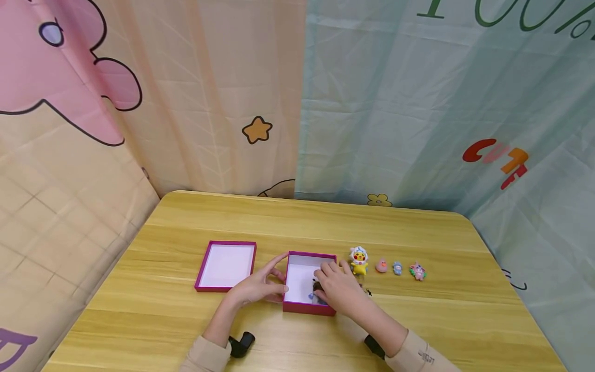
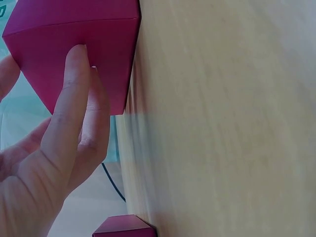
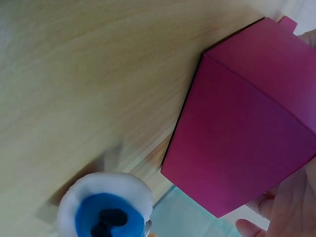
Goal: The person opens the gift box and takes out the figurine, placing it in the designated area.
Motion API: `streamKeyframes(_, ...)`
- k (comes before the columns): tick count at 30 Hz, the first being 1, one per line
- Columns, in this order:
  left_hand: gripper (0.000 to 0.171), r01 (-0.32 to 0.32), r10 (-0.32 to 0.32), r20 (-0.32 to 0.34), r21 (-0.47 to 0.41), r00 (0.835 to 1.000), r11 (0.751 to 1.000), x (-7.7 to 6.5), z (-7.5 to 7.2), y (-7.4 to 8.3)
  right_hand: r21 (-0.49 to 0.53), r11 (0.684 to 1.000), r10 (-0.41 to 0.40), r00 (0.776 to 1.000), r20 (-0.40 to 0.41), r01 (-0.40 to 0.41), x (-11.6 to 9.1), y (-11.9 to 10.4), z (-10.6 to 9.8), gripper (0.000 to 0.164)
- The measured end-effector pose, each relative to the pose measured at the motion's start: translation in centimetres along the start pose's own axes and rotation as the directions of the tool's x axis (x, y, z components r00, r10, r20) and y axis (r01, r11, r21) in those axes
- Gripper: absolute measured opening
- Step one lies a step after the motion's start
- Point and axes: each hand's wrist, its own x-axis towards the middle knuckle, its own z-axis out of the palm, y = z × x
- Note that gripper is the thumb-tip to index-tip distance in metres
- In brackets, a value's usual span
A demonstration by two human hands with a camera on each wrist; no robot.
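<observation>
On the table (image 1: 153,315), both hands (image 1: 254,285) (image 1: 341,290) flank the box (image 1: 308,308).

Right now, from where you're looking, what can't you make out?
- Head: the right hand covers part of the dark thing in the box; whether the fingers grip it is unclear.
- Head: the dark bits past that hand are too small to identify.
- Left wrist: the bottom edge cuts off the lid.
- Right wrist: the bottom edge cuts off the white-and-blue toy; the box's walls hide its inside.
</observation>
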Motion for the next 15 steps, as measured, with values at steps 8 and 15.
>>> streamKeyframes(8, 0.081, 0.002, -0.002, 0.001, -0.002, 1.0, 1.0, -0.01, 0.09, 0.08, 0.004, 1.0, -0.006, 1.0, 0.007, 0.006, 0.06, -0.07, -0.11, 0.031)
streamKeyframes(15, 0.081, 0.003, -0.003, -0.001, -0.003, 1.0, 1.0, 0.03, 0.03, 0.04, 0.0, 1.0, -0.006, 1.0, 0.02, 0.006, 0.14, -0.11, -0.09, 0.031)
